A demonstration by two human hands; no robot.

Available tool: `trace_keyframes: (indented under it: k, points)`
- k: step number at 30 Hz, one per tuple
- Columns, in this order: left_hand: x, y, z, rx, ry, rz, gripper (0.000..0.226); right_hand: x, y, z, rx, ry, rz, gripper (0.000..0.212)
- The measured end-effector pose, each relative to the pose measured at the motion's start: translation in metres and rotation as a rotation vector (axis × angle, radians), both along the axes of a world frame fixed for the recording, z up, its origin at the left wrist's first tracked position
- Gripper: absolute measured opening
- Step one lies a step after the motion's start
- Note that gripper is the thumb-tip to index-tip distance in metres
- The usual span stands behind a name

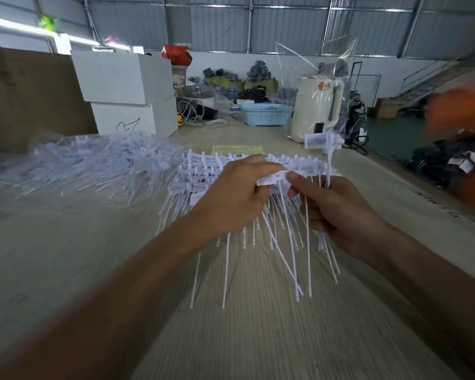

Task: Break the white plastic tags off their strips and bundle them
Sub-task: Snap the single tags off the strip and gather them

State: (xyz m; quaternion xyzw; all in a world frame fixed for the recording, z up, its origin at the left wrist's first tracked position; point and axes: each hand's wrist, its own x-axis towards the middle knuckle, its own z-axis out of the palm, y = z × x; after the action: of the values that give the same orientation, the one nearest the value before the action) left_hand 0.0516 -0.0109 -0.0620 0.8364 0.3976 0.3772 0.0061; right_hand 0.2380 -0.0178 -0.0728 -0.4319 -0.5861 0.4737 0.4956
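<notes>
The left hand (231, 198) pinched the head of one white tag (269, 180) on the strip (247, 163), held just above the table (258, 338); the right hand (337, 212) was closed on a bundle of freed tags (307, 242); a short twist close to the joint would probably snap it cleanly.

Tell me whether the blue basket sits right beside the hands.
No, the blue basket sits far back on the table.

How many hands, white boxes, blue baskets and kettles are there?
Hands: 2, the left hand and right hand
White boxes: 2, upper and lower
Blue basket: 1
Kettle: 1
Total: 6
</notes>
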Motion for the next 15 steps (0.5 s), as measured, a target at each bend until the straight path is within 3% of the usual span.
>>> trace_keyframes:
  k: [9,15]
  points:
    - [-0.001,-0.002,0.001,0.061,0.159,-0.023,0.020,0.001,0.000,0.002,0.213,-0.006,-0.057,0.028]
    - [-0.001,-0.002,0.003,0.057,0.170,-0.098,0.022,0.008,-0.009,0.011,0.445,-0.217,-0.039,0.028]
